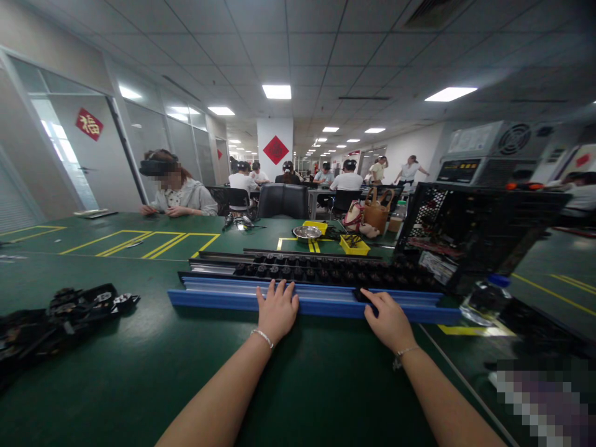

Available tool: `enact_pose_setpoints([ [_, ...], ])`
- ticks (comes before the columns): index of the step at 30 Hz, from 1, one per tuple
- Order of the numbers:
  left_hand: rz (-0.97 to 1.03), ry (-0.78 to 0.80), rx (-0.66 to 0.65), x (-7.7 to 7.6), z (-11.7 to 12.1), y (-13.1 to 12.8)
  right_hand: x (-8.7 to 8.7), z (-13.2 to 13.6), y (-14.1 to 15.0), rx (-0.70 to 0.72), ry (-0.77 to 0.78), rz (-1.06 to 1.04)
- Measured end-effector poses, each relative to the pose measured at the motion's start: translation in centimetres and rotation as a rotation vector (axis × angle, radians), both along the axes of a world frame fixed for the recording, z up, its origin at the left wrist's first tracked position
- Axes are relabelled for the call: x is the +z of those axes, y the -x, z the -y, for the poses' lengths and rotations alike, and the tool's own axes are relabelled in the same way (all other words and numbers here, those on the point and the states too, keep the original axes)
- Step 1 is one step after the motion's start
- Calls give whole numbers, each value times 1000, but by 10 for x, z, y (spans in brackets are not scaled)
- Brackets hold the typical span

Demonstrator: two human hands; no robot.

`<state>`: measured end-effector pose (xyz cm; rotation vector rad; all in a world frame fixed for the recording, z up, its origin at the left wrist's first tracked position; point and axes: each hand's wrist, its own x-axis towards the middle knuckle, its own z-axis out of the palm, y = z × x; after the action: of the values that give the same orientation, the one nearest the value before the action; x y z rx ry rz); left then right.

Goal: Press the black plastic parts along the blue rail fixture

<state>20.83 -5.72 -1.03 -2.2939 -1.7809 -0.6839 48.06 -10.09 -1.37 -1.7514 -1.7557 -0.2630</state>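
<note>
A long blue rail with a silvery channel lies across the green table in front of me. My left hand rests on its near edge, fingers spread and holding nothing. Farther right, my right hand has its index finger and thumb at a small black part in the channel; its exact kind is unclear. Directly behind are dark rails carrying rows of small black round-topped parts.
A heap of black parts lies left. Right stand an open computer case with power supplies on top and a blue-capped bottle. Behind the rails are a metal bowl and yellow trays. A person sits across.
</note>
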Motion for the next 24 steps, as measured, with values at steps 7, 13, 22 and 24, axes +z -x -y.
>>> enact_pose_setpoints([
  [7,-6,32,15,4,2,-1,2,1,3,2,4,0],
  [13,2,27,10,3,1,-1,4,1,6,15,20,4],
  [22,-8,5,15,3,2,-2,2,1,5,6,14,24],
  [24,-7,15,15,3,2,-2,2,1,5,4,14,24],
])
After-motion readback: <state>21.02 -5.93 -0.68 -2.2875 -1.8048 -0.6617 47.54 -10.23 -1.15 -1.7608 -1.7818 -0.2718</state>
